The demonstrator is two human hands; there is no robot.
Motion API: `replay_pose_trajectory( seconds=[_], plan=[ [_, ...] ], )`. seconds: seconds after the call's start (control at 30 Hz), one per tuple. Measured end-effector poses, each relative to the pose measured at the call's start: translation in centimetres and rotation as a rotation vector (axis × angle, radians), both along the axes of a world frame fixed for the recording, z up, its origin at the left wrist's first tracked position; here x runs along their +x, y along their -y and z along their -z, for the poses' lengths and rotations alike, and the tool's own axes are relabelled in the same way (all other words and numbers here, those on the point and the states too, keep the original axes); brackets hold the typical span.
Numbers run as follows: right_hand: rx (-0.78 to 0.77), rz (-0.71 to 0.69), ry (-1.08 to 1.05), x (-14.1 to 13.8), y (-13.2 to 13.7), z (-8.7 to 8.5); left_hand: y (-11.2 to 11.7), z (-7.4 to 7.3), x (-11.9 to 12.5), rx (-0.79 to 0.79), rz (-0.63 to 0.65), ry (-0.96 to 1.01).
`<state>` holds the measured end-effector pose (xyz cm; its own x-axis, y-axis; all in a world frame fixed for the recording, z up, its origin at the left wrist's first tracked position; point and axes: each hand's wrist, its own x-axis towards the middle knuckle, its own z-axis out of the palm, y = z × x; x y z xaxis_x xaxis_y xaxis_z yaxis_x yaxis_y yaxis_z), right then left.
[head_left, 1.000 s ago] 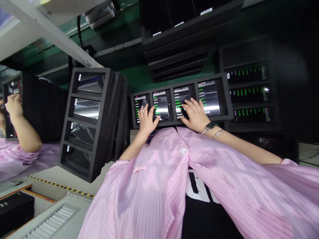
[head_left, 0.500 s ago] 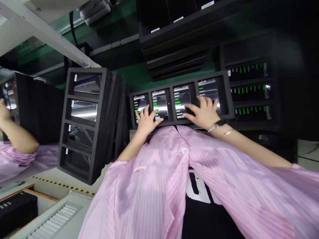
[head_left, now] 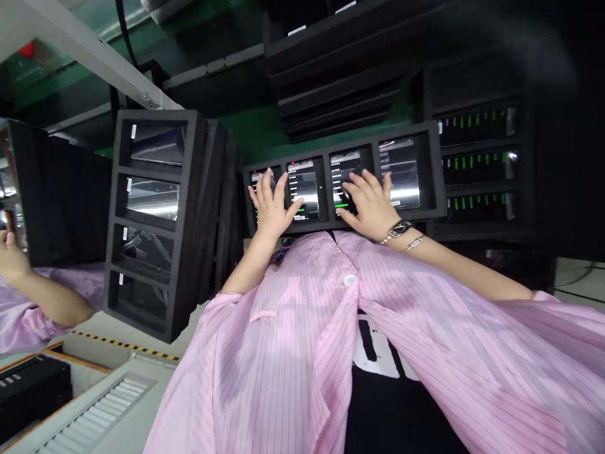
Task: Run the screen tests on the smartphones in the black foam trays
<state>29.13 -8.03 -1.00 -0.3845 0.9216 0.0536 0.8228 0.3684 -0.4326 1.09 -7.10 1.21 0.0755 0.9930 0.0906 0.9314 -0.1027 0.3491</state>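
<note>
A black foam tray (head_left: 326, 197) lies in front of my body with several lit smartphones in its slots. My left hand (head_left: 271, 205) is spread over the two left slots, its thumb over the second phone (head_left: 303, 183); it partly hides the leftmost phone (head_left: 263, 176). Over the third phone (head_left: 346, 165) my right hand (head_left: 371, 205) is open, fingers apart and thumb near its lower edge. The rightmost phone (head_left: 401, 173) shows mostly uncovered beside the right fingertips. Neither hand grips anything. Whether the fingertips touch the screens I cannot tell.
Left stands a stack of black trays (head_left: 142, 170) with phones on top. To the right, another tray (head_left: 477, 189) holds phones with green bars. More stacked trays (head_left: 335, 107) sit behind. A co-worker's arm (head_left: 47, 293) shows at far left. A pale metal beam (head_left: 108, 63) crosses upper left.
My right hand has moved left, off the rightmost phone and over the third. My left hand has shifted slightly up and left. Much of the green on the tray's screens has turned white.
</note>
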Motion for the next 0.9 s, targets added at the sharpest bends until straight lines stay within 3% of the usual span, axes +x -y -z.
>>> replay_pose_trajectory(
  seconds=[0.07,0.17,0.6,0.77,0.9],
  plan=[
    [-0.006,-0.008,0.009,-0.2,0.4,1.2,0.9,1.6,0.5,-0.047,0.002,0.000],
    [0.003,-0.001,0.023,-0.4,0.4,1.8,1.5,2.6,0.9,-0.073,-0.009,0.006],
    [0.000,0.022,0.063,-0.9,-0.1,1.6,1.1,2.0,1.1,-0.079,-0.028,-0.028],
    [0.065,0.133,0.075,2.5,-0.1,0.9,1.8,1.3,-2.6,0.018,-0.140,0.052],
    [0.119,0.240,0.070,6.1,0.0,2.9,2.7,1.9,-5.9,-0.023,-0.208,0.065]
  ],
)
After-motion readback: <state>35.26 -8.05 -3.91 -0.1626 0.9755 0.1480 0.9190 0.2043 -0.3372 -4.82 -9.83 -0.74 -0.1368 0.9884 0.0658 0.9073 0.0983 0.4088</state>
